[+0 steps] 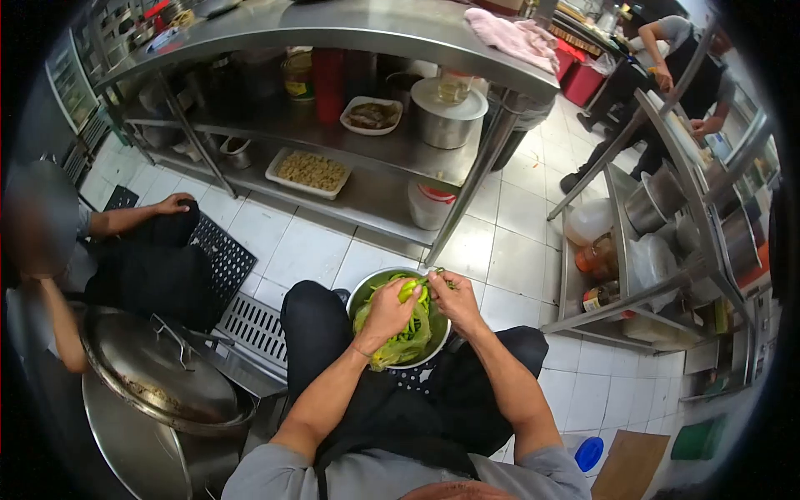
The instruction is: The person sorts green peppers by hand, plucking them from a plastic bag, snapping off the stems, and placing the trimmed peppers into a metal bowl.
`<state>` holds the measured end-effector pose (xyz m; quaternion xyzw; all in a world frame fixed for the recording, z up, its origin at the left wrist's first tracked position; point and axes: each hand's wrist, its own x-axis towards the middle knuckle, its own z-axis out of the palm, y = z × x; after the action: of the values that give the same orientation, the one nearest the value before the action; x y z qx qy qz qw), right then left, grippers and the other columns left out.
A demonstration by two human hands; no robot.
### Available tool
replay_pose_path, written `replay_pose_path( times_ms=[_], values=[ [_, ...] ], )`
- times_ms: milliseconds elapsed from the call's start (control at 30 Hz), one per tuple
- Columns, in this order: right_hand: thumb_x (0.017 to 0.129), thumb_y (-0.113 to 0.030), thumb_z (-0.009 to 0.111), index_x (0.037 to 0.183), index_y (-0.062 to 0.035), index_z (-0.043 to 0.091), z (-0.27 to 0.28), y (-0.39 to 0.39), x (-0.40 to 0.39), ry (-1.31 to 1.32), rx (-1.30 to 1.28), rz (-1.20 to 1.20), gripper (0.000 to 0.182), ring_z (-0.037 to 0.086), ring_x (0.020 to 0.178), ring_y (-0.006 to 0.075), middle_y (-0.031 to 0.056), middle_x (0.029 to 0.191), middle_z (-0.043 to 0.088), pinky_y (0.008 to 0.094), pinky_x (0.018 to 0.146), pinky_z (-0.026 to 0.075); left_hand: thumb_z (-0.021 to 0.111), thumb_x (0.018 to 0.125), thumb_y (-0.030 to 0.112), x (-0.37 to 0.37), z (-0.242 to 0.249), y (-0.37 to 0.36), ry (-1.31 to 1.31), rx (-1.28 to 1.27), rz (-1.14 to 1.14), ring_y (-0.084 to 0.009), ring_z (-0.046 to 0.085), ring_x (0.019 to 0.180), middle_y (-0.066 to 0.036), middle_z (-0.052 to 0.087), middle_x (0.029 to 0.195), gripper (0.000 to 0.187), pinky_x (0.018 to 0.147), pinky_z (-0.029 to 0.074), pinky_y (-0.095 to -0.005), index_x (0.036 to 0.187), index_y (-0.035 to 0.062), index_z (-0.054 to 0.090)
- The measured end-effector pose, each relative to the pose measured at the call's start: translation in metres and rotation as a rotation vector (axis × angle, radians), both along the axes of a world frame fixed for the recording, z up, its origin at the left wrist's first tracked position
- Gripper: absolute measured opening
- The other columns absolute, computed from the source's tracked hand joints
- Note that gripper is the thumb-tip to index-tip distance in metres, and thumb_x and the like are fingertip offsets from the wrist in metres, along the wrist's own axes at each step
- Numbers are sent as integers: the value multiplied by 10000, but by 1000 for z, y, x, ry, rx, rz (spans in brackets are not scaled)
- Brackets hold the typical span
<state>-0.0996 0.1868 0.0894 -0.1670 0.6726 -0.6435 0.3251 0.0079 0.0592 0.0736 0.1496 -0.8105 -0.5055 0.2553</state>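
Note:
Between my knees stands a round metal bowl [445,340] of green chili peppers [407,348]. A thin, yellowish-green plastic bag [385,353] lies among the peppers. My left hand [390,315] is closed around a light green chili pepper [409,290] just above the bowl. Beside it, my right hand [457,298] has its fingers pinched at the stem end of that pepper. The fingertips of both hands nearly meet, so the exact grip on the stem is partly hidden.
A large lidded pot [158,375] stands at my left, near a seated person [125,250]. Ahead is a steel table [333,37] with loaded shelves. A rack [621,217] with pots stands at right; another person [675,75] works behind it.

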Motion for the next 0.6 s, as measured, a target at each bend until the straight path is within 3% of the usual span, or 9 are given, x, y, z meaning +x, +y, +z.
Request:
replay_pose_path(
  times_ms=[200, 333, 367, 433, 533, 600],
  values=[
    [954, -353, 629, 842, -47, 655, 11, -3, 5, -22, 37, 16, 326, 431, 536, 34, -37, 645, 534, 213, 464, 336, 628, 915, 208, 0, 4, -5, 47, 14, 4, -396, 647, 870, -230, 672, 931, 278, 756, 507, -424, 1001, -55, 653],
    [962, -345, 613, 864, -33, 661, 13, -5, 7, 46, 30, 12, 331, 441, 563, 37, -25, 650, 540, 220, 483, 345, 649, 896, 246, 1, 9, -6, -62, 72, 0, -387, 649, 773, -225, 665, 847, 297, 674, 496, -417, 962, -44, 658],
    [963, -334, 610, 885, -12, 669, 13, -2, 4, 33, 106, 39, 337, 465, 601, 43, -13, 668, 562, 239, 508, 374, 672, 877, 268, -1, 7, -3, 1, 102, 26, -381, 644, 712, -228, 646, 782, 303, 629, 482, -421, 911, -33, 658],
    [956, -327, 614, 915, 23, 686, 20, -3, 4, 292, 155, 64, 359, 536, 679, 77, 20, 717, 630, 266, 585, 449, 692, 860, 261, -3, -2, -3, -74, 70, 21, -368, 601, 618, -203, 602, 688, 281, 571, 447, -431, 821, -10, 625],
    [947, -326, 625, 916, 28, 686, -1, -6, 1, 222, 1, 59, 360, 564, 702, 91, 50, 734, 653, 280, 628, 477, 702, 853, 250, -2, -2, -4, -56, 33, 29, -375, 579, 627, -198, 598, 701, 280, 575, 441, -431, 803, -11, 612],
    [943, -321, 633, 923, 29, 685, -11, -5, -1, 235, 38, 96, 355, 570, 708, 95, 55, 742, 658, 290, 641, 483, 681, 880, 216, 1, 3, -6, -103, -32, 39, -243, 527, 594, -145, 601, 679, 242, 571, 443, -377, 857, -19, 629]
  ],
)
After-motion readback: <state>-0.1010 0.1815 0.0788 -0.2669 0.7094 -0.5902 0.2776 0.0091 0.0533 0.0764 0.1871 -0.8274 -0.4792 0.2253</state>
